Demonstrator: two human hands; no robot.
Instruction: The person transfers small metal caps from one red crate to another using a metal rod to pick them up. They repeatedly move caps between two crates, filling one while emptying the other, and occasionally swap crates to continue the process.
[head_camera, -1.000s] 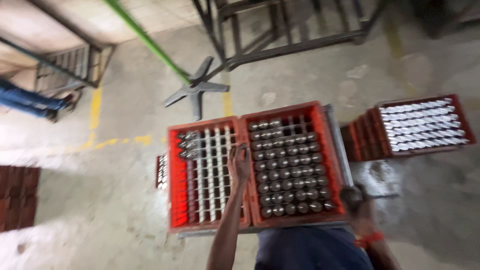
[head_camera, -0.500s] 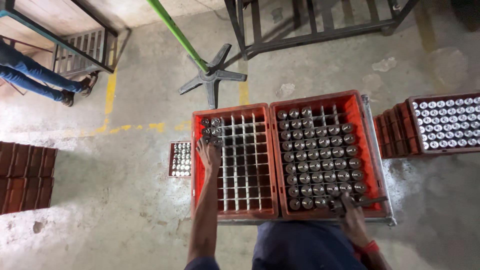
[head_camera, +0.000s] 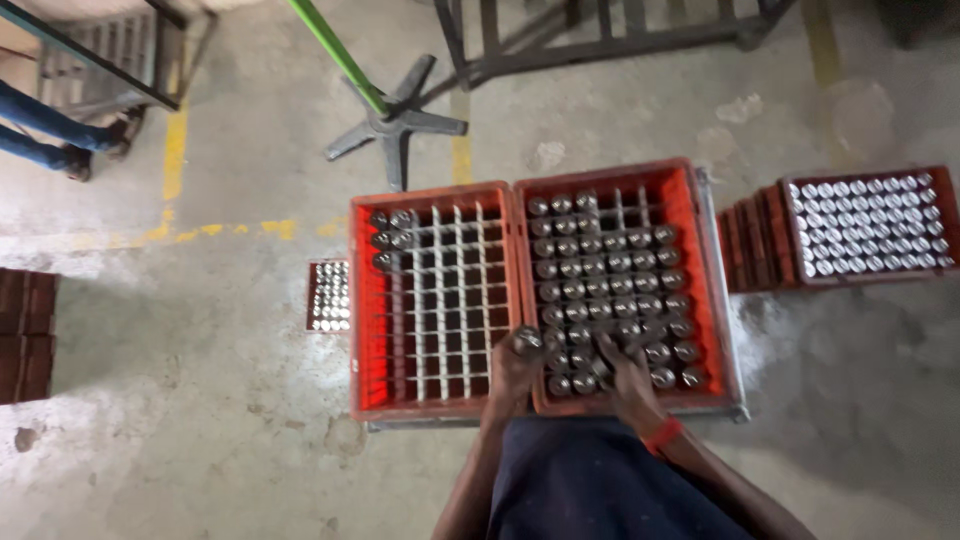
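- left hand (head_camera: 517, 362) grips one metal cylinder (head_camera: 528, 340) at the crates' divide
- right hand (head_camera: 622, 372) spread over cylinders, right crate (head_camera: 705, 300) 6 o'clock
- left crate (head_camera: 365, 310) mostly empty cells

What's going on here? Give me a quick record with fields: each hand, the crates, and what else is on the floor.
left hand: at the near edge between the two crates, fingers on one metal cylinder
right hand: resting on cylinders in the right crate
left crate: red, mostly empty grid, few cylinders at far corner
right crate: red, nearly full
floor: third filled crate, green pole on cross base
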